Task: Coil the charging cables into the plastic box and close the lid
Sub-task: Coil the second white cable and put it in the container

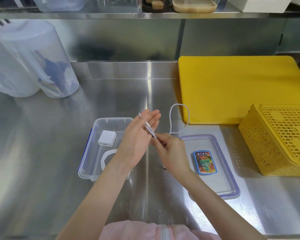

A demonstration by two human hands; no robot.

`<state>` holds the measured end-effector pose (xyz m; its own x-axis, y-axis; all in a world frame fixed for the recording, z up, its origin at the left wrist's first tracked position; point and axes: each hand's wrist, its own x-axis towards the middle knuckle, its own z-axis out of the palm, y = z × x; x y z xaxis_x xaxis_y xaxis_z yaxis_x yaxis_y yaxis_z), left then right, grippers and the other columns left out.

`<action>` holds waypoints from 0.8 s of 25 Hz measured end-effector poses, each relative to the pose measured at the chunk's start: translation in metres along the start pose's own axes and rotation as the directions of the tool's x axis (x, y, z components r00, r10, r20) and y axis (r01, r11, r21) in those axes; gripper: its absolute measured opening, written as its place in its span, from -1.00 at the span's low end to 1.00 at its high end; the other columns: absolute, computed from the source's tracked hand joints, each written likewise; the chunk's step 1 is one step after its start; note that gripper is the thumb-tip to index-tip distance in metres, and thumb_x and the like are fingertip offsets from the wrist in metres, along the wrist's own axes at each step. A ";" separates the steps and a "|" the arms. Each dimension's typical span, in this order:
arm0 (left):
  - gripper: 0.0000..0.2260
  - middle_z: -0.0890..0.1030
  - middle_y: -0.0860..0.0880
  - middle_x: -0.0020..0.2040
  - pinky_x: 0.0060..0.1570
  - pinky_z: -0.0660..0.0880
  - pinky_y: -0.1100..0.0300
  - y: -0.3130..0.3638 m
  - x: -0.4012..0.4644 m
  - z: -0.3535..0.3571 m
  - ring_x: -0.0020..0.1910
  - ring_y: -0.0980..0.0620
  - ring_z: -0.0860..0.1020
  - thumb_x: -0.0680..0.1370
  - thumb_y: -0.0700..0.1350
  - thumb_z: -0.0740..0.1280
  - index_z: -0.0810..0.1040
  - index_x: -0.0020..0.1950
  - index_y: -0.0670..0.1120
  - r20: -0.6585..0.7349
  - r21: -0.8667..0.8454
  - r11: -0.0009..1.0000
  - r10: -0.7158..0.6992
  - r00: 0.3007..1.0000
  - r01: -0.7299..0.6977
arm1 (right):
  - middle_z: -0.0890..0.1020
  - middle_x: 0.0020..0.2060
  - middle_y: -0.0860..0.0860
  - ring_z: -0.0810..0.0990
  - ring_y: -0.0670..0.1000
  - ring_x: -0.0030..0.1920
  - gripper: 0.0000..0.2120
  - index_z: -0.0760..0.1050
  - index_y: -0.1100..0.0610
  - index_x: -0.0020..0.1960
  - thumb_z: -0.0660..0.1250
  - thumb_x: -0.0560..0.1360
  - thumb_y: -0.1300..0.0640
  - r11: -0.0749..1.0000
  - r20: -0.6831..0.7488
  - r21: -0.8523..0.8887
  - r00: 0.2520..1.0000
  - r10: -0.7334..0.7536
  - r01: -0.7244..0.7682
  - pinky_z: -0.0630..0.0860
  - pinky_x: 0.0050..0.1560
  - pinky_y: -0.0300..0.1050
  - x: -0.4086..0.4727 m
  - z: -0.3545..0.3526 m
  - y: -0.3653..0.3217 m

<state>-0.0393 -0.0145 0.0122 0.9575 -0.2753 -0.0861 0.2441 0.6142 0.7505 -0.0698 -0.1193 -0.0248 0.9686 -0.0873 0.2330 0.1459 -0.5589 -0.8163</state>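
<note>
While the left hand [139, 135] stands flat with fingers extended, a white charging cable [179, 118] lies across its palm, and the right hand [170, 153] pinches that cable just beside the left palm. The cable's slack loops to the far right, reaching the edge of a yellow cutting board [241, 89]. The clear plastic box [92, 153] sits at left under the left wrist, holding a white charger block [107, 138] and a coiled white cable [106, 158]. Its lid [215, 170] lies flat at right, apart from the box. The surface is a stainless steel counter [42, 153]; a yellow basket [277, 139] lies overturned at far right.
</note>
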 end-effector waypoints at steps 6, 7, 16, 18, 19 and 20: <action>-0.79 0.70 0.12 -0.15 -0.06 0.54 0.33 -0.004 -0.006 -0.007 -0.04 0.15 0.64 0.58 -0.10 0.15 0.58 0.00 0.03 0.051 0.479 0.864 0.149 0.988 -0.155 | 0.41 -0.46 -0.04 0.41 -0.17 -0.41 -0.87 0.61 0.13 -0.17 0.30 0.47 0.14 0.999 0.002 0.041 1.000 -0.007 0.007 0.28 -0.37 -0.39 0.001 -0.002 -0.002; -0.78 0.69 0.12 -0.23 -0.12 0.54 0.34 -0.003 -0.006 -0.007 -0.13 0.16 0.64 0.58 -0.08 0.14 0.59 -0.03 0.03 0.044 0.447 0.882 0.146 0.988 -0.150 | 0.42 -0.43 -0.08 0.43 -0.22 -0.37 -0.89 0.61 0.12 -0.13 0.31 0.46 0.15 0.999 0.001 0.051 1.000 -0.013 0.013 0.30 -0.33 -0.44 0.002 -0.002 -0.003; -0.70 0.24 0.13 -0.54 -0.41 0.34 0.35 0.005 -0.004 0.001 -0.57 0.20 0.19 0.60 0.04 0.05 0.55 -0.11 0.02 -0.008 0.327 0.935 0.150 0.989 -0.139 | 0.48 -0.18 0.01 0.51 -0.24 -0.30 -0.60 0.18 -0.16 -0.10 0.43 0.35 0.02 0.974 -0.041 0.228 0.999 0.019 -0.009 0.37 -0.29 -0.46 -0.003 0.007 -0.007; -0.69 0.22 0.12 -0.57 -0.53 0.24 0.38 0.009 -0.003 0.001 -0.60 0.21 0.16 0.61 0.03 0.04 0.54 -0.12 0.01 -0.031 0.258 0.957 0.145 0.989 -0.132 | 0.45 -0.36 -0.11 0.45 -0.18 -0.38 -0.71 0.22 -0.10 -0.21 0.36 0.37 -0.12 0.974 0.124 0.215 0.991 0.046 -0.072 0.38 -0.33 -0.34 -0.001 0.002 -0.002; -0.69 0.22 0.12 -0.58 -0.56 0.20 0.38 0.013 -0.001 0.001 -0.61 0.21 0.15 0.61 0.03 0.03 0.52 -0.12 0.00 -0.046 0.224 0.966 0.143 0.989 -0.129 | 0.41 -0.43 -0.12 0.40 -0.16 -0.42 -0.72 0.24 -0.06 -0.26 0.30 0.41 -0.15 0.983 0.220 0.168 0.975 0.037 -0.075 0.34 -0.35 -0.29 -0.001 0.000 0.001; -0.69 0.22 0.12 -0.60 -0.58 0.16 0.38 0.017 0.001 0.001 -0.63 0.21 0.14 0.61 0.04 0.03 0.51 -0.13 0.00 -0.060 0.203 0.971 0.142 0.988 -0.127 | 0.36 -0.49 -0.10 0.35 -0.15 -0.44 -0.72 0.27 -0.01 -0.29 0.25 0.46 -0.13 0.993 0.298 0.105 0.954 0.016 -0.050 0.31 -0.36 -0.25 -0.002 -0.001 0.005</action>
<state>-0.0344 -0.0047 0.0254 0.9900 -0.1402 -0.0180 0.0840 0.4814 0.8725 -0.0708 -0.1231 -0.0285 0.9868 0.1535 0.0514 0.1179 -0.4645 -0.8777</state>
